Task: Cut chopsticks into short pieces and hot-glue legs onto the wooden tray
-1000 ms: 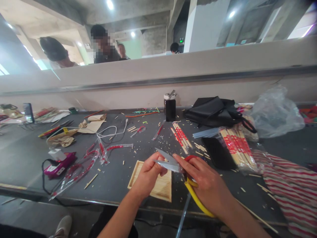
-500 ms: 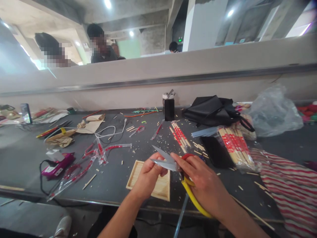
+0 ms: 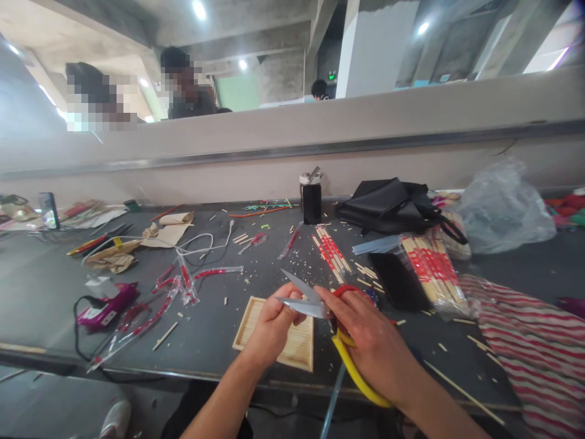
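My right hand point(image 3: 365, 335) grips a pair of scissors point(image 3: 304, 305) with yellow and red handles, their blades spread apart and pointing left. The lower blade tip lies by the fingers of my left hand point(image 3: 273, 326). Those fingers are pinched together, and whatever they hold is too small or hidden to make out. Beneath my left hand a small square tray of wooden sticks point(image 3: 297, 355) rests on the table, partly covered by the hand. A pale blue strip point(image 3: 336, 396) hangs below the scissors at the table's front edge.
Bundled sticks with red wrapping point(image 3: 331, 253), a dark phone point(image 3: 397, 281) and a packet of sticks point(image 3: 434, 271) lie to the right. A purple glue gun point(image 3: 107, 306) and torn red-and-clear wrappers point(image 3: 169, 299) lie left. Behind stands a bottle point(image 3: 311, 201). Stick scraps litter the dark table.
The scissors and my right hand have shifted very slightly, with the blades still apart. My left hand stays in nearly the same place.
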`<action>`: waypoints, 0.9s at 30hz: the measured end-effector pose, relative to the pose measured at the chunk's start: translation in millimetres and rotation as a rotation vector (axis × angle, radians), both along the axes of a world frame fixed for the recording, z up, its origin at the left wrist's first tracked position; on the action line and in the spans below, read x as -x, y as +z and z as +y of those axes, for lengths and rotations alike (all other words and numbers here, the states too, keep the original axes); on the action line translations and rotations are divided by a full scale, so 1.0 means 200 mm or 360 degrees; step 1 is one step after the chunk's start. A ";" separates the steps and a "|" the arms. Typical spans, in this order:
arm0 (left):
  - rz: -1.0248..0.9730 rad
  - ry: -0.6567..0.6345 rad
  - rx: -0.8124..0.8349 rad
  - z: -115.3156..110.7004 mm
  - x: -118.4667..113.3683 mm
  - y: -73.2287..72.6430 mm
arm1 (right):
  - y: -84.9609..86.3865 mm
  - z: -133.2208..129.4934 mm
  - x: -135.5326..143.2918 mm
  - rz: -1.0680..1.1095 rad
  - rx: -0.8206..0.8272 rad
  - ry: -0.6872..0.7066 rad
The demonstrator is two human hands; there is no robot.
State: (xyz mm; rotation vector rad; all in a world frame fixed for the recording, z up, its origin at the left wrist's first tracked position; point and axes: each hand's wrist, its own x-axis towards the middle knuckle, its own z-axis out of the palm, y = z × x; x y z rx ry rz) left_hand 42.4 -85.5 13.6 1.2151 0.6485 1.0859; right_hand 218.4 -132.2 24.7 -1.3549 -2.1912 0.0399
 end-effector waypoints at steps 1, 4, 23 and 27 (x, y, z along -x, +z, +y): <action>-0.0006 0.0001 -0.0001 0.00 0.00 0.00 | 0.00 0.00 0.00 0.0000 0.0010 0.0012; -0.0018 0.0010 0.0020 0.00 0.00 0.00 | 0.01 0.00 0.00 0.0006 0.0023 0.0040; -0.0045 0.0025 0.0038 -0.01 -0.02 0.02 | -0.04 0.02 0.00 0.0033 -0.0078 -0.0011; -0.0062 0.0039 0.0049 -0.01 -0.02 0.03 | -0.05 0.02 0.00 0.0026 -0.0061 -0.0041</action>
